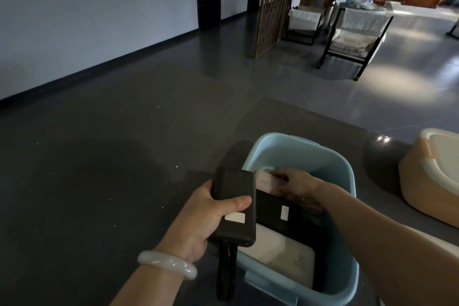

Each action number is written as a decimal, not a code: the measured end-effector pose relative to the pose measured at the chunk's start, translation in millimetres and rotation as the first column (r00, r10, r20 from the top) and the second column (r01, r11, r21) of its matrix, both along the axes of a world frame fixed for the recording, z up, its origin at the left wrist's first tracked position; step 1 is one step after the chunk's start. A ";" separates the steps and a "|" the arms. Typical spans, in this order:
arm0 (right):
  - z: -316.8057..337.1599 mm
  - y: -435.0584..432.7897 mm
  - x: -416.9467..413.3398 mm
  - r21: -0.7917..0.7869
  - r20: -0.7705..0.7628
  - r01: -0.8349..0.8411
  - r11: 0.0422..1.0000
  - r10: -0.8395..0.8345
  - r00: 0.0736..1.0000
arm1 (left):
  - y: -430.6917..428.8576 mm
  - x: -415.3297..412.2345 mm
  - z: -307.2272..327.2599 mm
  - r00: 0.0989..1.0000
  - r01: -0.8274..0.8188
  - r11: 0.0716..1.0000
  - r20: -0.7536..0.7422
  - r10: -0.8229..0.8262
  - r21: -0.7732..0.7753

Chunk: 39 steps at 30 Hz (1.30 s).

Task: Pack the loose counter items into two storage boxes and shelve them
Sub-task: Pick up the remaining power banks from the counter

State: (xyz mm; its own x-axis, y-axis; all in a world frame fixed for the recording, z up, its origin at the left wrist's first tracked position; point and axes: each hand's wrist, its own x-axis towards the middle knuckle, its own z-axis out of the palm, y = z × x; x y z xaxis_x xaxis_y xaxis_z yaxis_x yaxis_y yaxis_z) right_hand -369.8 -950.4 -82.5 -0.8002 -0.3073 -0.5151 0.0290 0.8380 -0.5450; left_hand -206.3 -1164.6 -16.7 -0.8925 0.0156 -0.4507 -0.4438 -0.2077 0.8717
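A person stands at a dark speckled stone counter [99, 169] over a pale blue plastic storage box [310, 156], both bare forearms in shot. The left hand [198, 218], just left of the box's near corner, grips a black rectangular device with a white sticker [236, 196], thumb laid across its face and fingers wrapped underneath; a black strap [224, 273] hangs from the device's lower end, down past the box's left wall. A milky white bangle [166, 264] circles the left wrist. The right hand [295, 182] reaches inside the box from the right, its fingers bent and closed on a pale pinkish flat item [264, 180] at the box's left inner side; the item is too blurred to identify. Below that hand, inside the box, lie a flat black item with a small white label [270, 211] and, nearer the camera, a flat white rectangular pack [280, 248]. To the right of the blue box, apart from it, sits a peach plastic box with a cream lid [427, 181]. Well beyond the blue box, across the grey floor, stand a wooden lattice screen [278, 2] and black-framed chairs with white fabric [357, 30].
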 end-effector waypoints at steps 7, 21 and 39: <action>12.4 -1.2 11.2 -0.017 -0.028 0.009 1.000 -0.009 1.000 | 2.6 1.9 2.8 1.000 -0.021 0.999 0.000 0.021 -0.032; 102.8 -19.7 76.2 -0.641 0.385 0.378 0.667 -0.146 0.911 | 41.4 -35.0 15.3 0.979 -0.185 0.953 -0.045 0.201 0.240; 41.4 21.9 -29.8 -0.186 0.206 0.282 0.941 -0.244 0.948 | 26.2 -24.8 -28.8 0.963 0.108 0.752 -0.120 -0.242 -0.650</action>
